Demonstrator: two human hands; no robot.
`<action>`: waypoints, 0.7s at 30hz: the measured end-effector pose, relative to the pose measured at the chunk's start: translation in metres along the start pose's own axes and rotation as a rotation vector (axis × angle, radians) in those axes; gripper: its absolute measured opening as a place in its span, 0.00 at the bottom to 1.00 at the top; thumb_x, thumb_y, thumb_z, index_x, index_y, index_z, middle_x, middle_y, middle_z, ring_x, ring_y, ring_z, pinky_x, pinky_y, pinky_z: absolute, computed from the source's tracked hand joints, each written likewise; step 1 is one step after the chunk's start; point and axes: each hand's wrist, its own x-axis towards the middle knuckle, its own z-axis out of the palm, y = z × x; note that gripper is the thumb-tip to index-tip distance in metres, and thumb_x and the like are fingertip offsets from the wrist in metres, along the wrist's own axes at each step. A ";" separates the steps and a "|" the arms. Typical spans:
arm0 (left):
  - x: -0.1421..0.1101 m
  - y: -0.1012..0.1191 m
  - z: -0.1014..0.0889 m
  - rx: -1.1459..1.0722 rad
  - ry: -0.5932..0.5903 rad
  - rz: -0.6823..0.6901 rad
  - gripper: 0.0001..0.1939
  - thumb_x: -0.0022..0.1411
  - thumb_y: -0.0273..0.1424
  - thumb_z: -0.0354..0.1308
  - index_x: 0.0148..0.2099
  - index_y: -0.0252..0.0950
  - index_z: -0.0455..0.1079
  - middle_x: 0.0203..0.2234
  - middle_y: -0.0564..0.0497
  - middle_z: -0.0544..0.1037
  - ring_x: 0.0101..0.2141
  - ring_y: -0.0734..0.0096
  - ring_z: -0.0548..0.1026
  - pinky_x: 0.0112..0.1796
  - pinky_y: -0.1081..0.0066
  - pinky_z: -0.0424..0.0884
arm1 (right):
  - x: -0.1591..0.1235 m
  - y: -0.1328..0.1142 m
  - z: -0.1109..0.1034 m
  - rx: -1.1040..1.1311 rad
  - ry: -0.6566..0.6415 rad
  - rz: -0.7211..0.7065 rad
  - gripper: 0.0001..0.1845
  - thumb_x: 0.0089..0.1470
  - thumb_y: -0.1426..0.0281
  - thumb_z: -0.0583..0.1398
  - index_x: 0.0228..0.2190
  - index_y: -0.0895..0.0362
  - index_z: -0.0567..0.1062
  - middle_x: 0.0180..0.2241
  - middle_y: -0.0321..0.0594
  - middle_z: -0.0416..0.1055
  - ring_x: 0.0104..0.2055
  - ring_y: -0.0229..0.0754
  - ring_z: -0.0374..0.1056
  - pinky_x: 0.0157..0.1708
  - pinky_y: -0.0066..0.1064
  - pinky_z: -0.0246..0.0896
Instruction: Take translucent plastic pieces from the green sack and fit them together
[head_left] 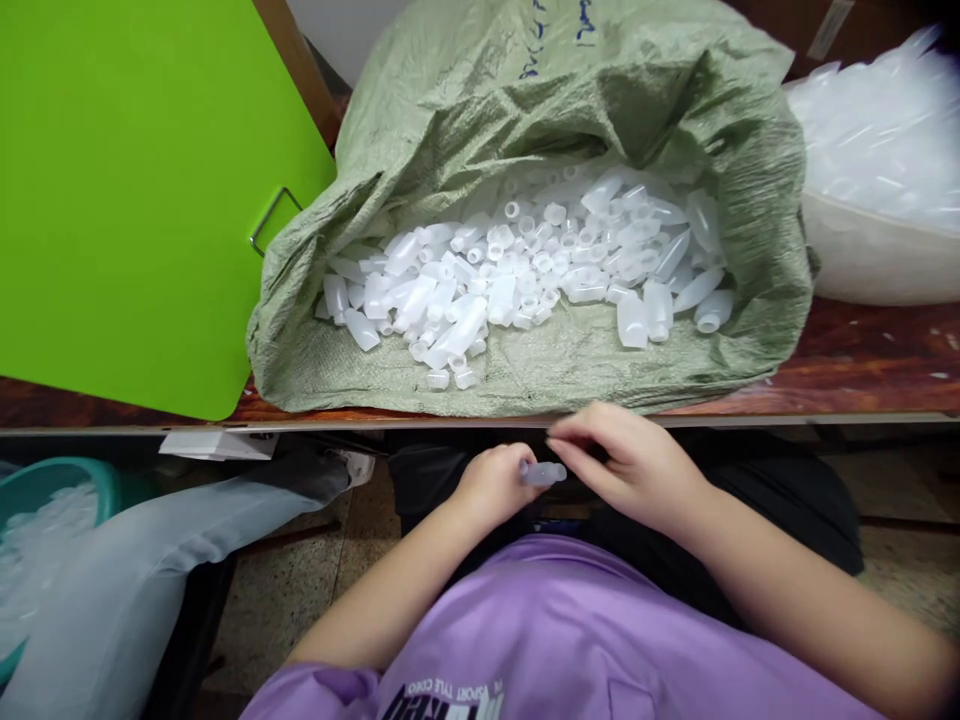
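My left hand [499, 480] is closed around a small translucent plastic bottle [546, 473], whose narrow neck points right. Just to the right of that neck is my right hand [619, 455], its thumb and forefinger brought together; whether anything tiny sits between them is too small to tell. Both hands are in front of the table edge, above my lap. Beyond them a green woven sack [570, 365] lies open toward me on the table, with a heap of white translucent bottles and short ring-like pieces [502, 265] in its mouth.
At left stands a bright green board [135, 200] with a metal handle [274, 215]. A white bag of clear plastic pieces [885, 170] rests at right on the brown table [862, 350]. Lower left are another person's leg [150, 550] and a teal tub [109, 490] holding plastic pieces.
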 end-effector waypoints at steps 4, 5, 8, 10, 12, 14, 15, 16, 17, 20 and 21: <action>-0.009 0.003 -0.004 0.016 -0.083 -0.018 0.23 0.44 0.44 0.65 0.41 0.37 0.70 0.32 0.49 0.76 0.32 0.62 0.73 0.30 0.71 0.65 | 0.063 -0.013 0.017 -0.301 -0.106 -0.121 0.10 0.58 0.72 0.51 0.37 0.57 0.72 0.36 0.43 0.70 0.38 0.43 0.65 0.37 0.33 0.59; -0.013 0.004 -0.007 0.003 -0.097 -0.003 0.24 0.45 0.45 0.64 0.42 0.37 0.70 0.33 0.49 0.76 0.32 0.62 0.74 0.30 0.70 0.65 | 0.077 -0.014 0.022 -0.358 -0.162 -0.142 0.10 0.58 0.72 0.51 0.37 0.57 0.72 0.37 0.44 0.70 0.38 0.44 0.65 0.36 0.33 0.59; -0.022 0.005 -0.016 -0.055 -0.116 0.063 0.27 0.50 0.49 0.59 0.47 0.36 0.68 0.37 0.47 0.76 0.35 0.62 0.74 0.34 0.70 0.66 | 0.105 -0.020 0.033 -0.481 -0.281 -0.109 0.12 0.57 0.73 0.51 0.40 0.58 0.71 0.37 0.46 0.68 0.37 0.46 0.65 0.32 0.33 0.59; -0.028 0.005 -0.022 -0.095 -0.118 0.087 0.26 0.54 0.47 0.56 0.49 0.35 0.67 0.39 0.45 0.75 0.36 0.62 0.73 0.36 0.69 0.66 | 0.113 -0.025 0.035 -0.508 -0.315 -0.068 0.13 0.56 0.75 0.50 0.41 0.59 0.70 0.36 0.48 0.67 0.38 0.47 0.66 0.31 0.33 0.59; -0.032 0.003 -0.026 -0.138 -0.110 0.097 0.24 0.56 0.46 0.55 0.50 0.36 0.67 0.40 0.45 0.75 0.38 0.63 0.73 0.39 0.68 0.66 | 0.112 -0.029 0.032 -0.483 -0.330 -0.043 0.14 0.54 0.76 0.51 0.42 0.60 0.70 0.36 0.48 0.67 0.38 0.48 0.66 0.32 0.33 0.59; -0.034 0.002 -0.029 -0.208 -0.083 0.103 0.24 0.55 0.44 0.56 0.50 0.37 0.68 0.42 0.46 0.75 0.40 0.63 0.72 0.41 0.68 0.66 | 0.103 -0.028 0.023 -0.392 -0.312 -0.024 0.16 0.53 0.75 0.52 0.44 0.60 0.69 0.37 0.48 0.66 0.38 0.47 0.66 0.34 0.34 0.60; -0.035 0.002 -0.031 -0.256 -0.069 0.112 0.23 0.55 0.44 0.57 0.50 0.37 0.68 0.42 0.46 0.74 0.41 0.63 0.72 0.42 0.68 0.66 | 0.095 -0.026 0.017 -0.313 -0.293 -0.020 0.17 0.53 0.73 0.53 0.46 0.60 0.68 0.37 0.47 0.66 0.37 0.46 0.66 0.35 0.34 0.61; -0.036 0.002 -0.032 -0.308 -0.061 0.124 0.23 0.54 0.43 0.58 0.50 0.37 0.68 0.43 0.46 0.74 0.42 0.64 0.71 0.43 0.69 0.65 | 0.084 -0.023 0.011 -0.217 -0.268 -0.023 0.18 0.54 0.72 0.53 0.47 0.59 0.67 0.38 0.46 0.65 0.37 0.44 0.66 0.36 0.34 0.61; -0.036 0.003 -0.034 -0.364 -0.061 0.138 0.23 0.54 0.43 0.58 0.50 0.38 0.68 0.43 0.47 0.74 0.42 0.64 0.71 0.43 0.70 0.65 | 0.072 -0.019 0.005 -0.106 -0.248 -0.041 0.18 0.55 0.71 0.53 0.48 0.58 0.67 0.37 0.45 0.65 0.37 0.42 0.65 0.37 0.33 0.62; -0.037 0.008 -0.040 -0.499 -0.089 0.179 0.23 0.53 0.42 0.60 0.48 0.37 0.70 0.40 0.47 0.74 0.40 0.67 0.71 0.40 0.72 0.66 | 0.029 -0.004 -0.011 0.195 -0.233 -0.098 0.14 0.56 0.70 0.54 0.46 0.56 0.67 0.38 0.43 0.66 0.40 0.39 0.65 0.40 0.31 0.62; -0.037 0.010 -0.041 -0.519 -0.103 0.187 0.23 0.52 0.42 0.60 0.48 0.36 0.70 0.38 0.48 0.74 0.38 0.68 0.71 0.38 0.73 0.66 | 0.015 0.000 -0.014 0.242 -0.247 -0.100 0.14 0.56 0.71 0.54 0.45 0.55 0.67 0.38 0.43 0.67 0.40 0.39 0.65 0.40 0.30 0.63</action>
